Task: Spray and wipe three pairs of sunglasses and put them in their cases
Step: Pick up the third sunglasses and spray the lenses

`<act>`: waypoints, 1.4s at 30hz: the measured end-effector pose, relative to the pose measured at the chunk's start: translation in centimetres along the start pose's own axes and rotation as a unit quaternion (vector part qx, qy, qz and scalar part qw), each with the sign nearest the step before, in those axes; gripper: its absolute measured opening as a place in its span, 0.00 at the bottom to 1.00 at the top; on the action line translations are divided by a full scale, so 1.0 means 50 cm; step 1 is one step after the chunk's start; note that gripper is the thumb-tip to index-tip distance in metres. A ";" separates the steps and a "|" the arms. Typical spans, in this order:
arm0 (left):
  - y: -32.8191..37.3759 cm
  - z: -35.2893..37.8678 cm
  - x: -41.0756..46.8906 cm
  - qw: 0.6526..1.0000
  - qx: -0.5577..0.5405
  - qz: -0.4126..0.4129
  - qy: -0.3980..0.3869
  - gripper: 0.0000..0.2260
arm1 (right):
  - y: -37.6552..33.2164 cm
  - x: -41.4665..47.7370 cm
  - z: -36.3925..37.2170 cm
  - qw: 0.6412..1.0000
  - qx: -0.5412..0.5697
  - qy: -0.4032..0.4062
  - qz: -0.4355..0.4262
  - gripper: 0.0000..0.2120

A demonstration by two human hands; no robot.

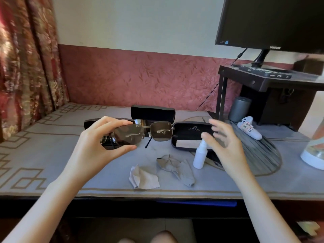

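My left hand [100, 141] pinches a pair of metal-framed sunglasses [160, 131] by one dark lens, holding them up above the table; both lenses carry wet streaks. My right hand [223, 137], blurred and with fingers spread, hovers just above a small white spray bottle [199, 156] that stands on the table. Two crumpled grey cloths [143, 178] [177, 167] lie in front. An open black case [189, 135] lies behind the bottle, a second open case [152, 113] stands further back, and a third case [91, 122] is partly hidden behind my left hand.
A grey patterned cloth covers the table [52, 137]. A white game controller [249, 128], a dark fan-shaped mat [259, 151] and a grey cylinder [240, 109] sit to the right, below a dark stand [263, 81] with a keyboard and monitor. A white-based object [313, 155] is at the right edge.
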State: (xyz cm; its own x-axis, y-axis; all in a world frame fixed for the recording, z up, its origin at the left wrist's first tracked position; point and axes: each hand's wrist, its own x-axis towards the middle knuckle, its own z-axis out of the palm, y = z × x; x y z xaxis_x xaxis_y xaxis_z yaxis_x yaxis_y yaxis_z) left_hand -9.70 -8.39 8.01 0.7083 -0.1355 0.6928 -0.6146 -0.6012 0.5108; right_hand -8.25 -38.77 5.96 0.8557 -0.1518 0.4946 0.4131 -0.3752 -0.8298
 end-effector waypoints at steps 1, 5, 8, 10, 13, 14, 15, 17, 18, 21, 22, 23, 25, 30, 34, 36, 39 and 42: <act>0.001 0.002 -0.003 1.000 -0.002 0.002 0.002 0.21 | 0.015 -0.011 -0.001 1.000 -0.015 -0.007 0.023 0.19; 0.006 0.015 -0.013 1.000 0.003 0.004 0.006 0.21 | 0.052 -0.042 0.013 0.994 -0.062 -0.063 0.067 0.16; 0.006 0.020 -0.018 1.000 0.009 -0.001 0.008 0.22 | 0.060 -0.042 0.027 0.987 -0.095 -0.092 0.092 0.09; 0.007 0.019 -0.021 1.000 0.010 0.001 0.014 0.22 | 0.047 -0.042 0.037 0.990 -0.038 -0.095 0.099 0.06; 0.009 0.015 -0.024 1.000 0.018 0.000 0.023 0.21 | 0.013 -0.043 0.050 0.952 0.245 -0.114 0.143 0.12; 0.009 0.014 -0.025 0.999 0.024 0.001 0.023 0.21 | 0.002 -0.045 0.055 0.922 0.332 -0.125 0.157 0.15; 0.009 0.014 -0.025 0.999 0.029 0.003 0.022 0.21 | -0.008 -0.045 0.059 0.898 0.385 -0.137 0.166 0.16; 0.009 0.015 -0.027 0.999 0.032 0.003 0.022 0.21 | -0.022 -0.047 0.066 0.880 0.418 -0.157 0.165 0.17; 0.009 0.015 -0.028 0.999 0.031 0.003 0.023 0.21 | -0.026 -0.047 0.069 0.878 0.419 -0.162 0.163 0.18; 0.009 0.014 -0.030 0.999 0.026 0.003 0.028 0.21 | -0.034 -0.046 0.070 0.881 0.411 -0.166 0.169 0.22; 0.008 0.013 -0.031 0.999 0.026 0.003 0.029 0.21 | -0.037 -0.045 0.068 0.883 0.407 -0.163 0.168 0.23; 0.007 0.013 -0.032 0.999 0.027 0.003 0.029 0.21 | -0.039 -0.044 0.067 0.884 0.406 -0.160 0.167 0.24; 0.007 0.013 -0.034 0.999 0.027 0.005 0.030 0.21 | -0.045 -0.044 0.068 0.886 0.406 -0.156 0.162 0.24; 0.007 0.018 -0.036 0.999 0.032 0.012 0.030 0.21 | -0.054 -0.051 0.079 0.933 0.301 -0.155 0.123 0.21; 0.009 0.019 -0.037 0.999 0.035 0.013 0.036 0.22 | -0.066 -0.065 0.093 0.981 0.142 -0.118 0.061 0.26; 0.012 0.020 -0.038 0.998 0.037 0.017 0.038 0.22 | -0.074 -0.072 0.102 0.992 0.054 -0.115 0.012 0.27; 0.014 0.023 -0.038 0.998 0.037 0.018 0.043 0.22 | -0.078 -0.076 0.121 0.989 -0.047 -0.129 -0.046 0.29; 0.015 0.026 -0.039 0.998 0.037 0.014 0.043 0.22 | -0.072 -0.075 0.135 0.986 -0.089 -0.129 -0.047 0.27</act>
State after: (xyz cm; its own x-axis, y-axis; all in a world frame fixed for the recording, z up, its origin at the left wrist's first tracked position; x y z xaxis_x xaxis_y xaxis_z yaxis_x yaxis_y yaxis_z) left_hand -11.10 -9.60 6.40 0.6563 -0.0869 0.7495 -0.6049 -0.6544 0.4537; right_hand -10.84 -30.70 5.36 0.8765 0.1215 0.4659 0.4534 -0.5339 -0.7137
